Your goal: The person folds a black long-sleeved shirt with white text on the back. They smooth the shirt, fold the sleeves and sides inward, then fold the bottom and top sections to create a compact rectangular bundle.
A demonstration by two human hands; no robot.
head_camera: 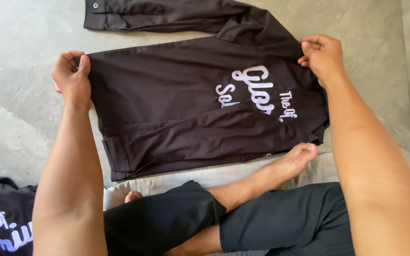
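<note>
A person sitting cross-legged on a grey concrete floor (20,38) is pinching a black shirt (167,104) at two far corners. The left hand (72,76) is closing thumb against curled fingers on the hem corner at the left; the right hand (322,56) is gripping the shoulder edge at the right, fingers folded tight over the cloth. Both grips are shut on fabric, with no gap showing between fingers and cloth.

The shirt is lying flat on the floor in front of the person's knees, partly folded, its near side doubled over in a long diagonal crease. The cloth is looking smooth, matte and lightly wrinkled, with white cursive embroidery (255,90) showing near the right hand. One long sleeve (157,14) is stretching leftward along the top of the view, its cuff carrying a small round snap.

A bare foot (290,161) is resting just beside the shirt's near edge, on a pale cushion (224,173). A second dark garment (1,218) with pale lettering is lying at lower left, well apart.
</note>
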